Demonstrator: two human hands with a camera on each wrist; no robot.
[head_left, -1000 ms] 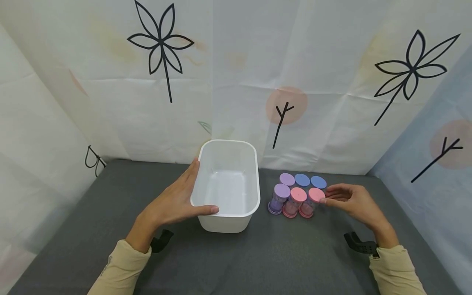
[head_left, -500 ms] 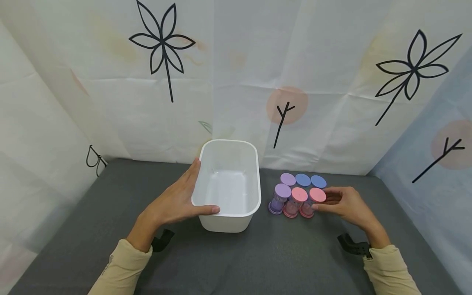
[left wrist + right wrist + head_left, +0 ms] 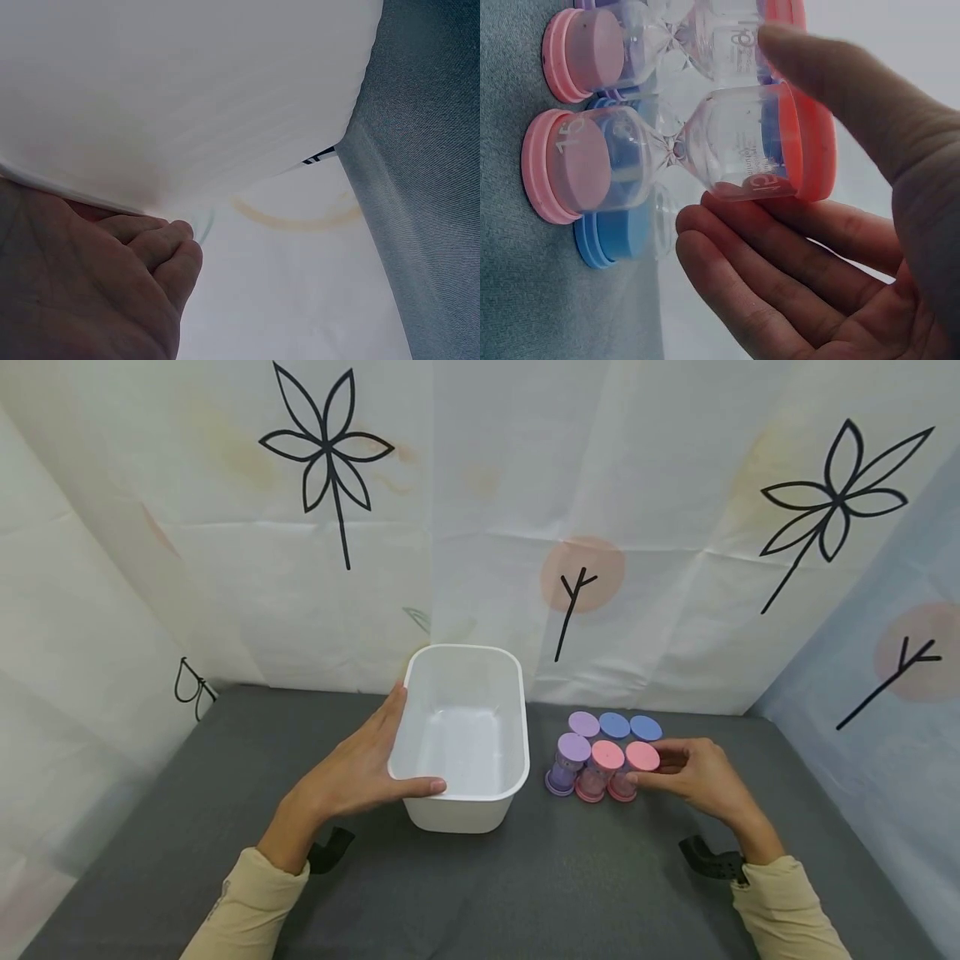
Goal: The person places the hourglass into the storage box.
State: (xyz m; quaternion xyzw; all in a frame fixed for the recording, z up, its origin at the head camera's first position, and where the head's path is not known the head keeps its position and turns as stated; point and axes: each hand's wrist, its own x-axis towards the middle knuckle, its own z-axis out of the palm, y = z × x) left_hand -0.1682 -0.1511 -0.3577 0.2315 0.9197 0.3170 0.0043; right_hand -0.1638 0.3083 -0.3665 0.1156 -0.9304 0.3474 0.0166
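Reaching round the pink hourglass (image 3: 642, 757) looks like the step in hand: it stands right of the white bin (image 3: 459, 817), farthest from it in the near row, the right grip (image 3: 697, 778) loosely spread about it. The left grip (image 3: 352, 777) holds the bin's rim. Next, thumb and fingers likely need to close without nudging the neighbouring hourglasses (image 3: 607, 757).

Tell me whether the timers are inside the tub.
No, the timers stand on the grey table, to the right of the tub.
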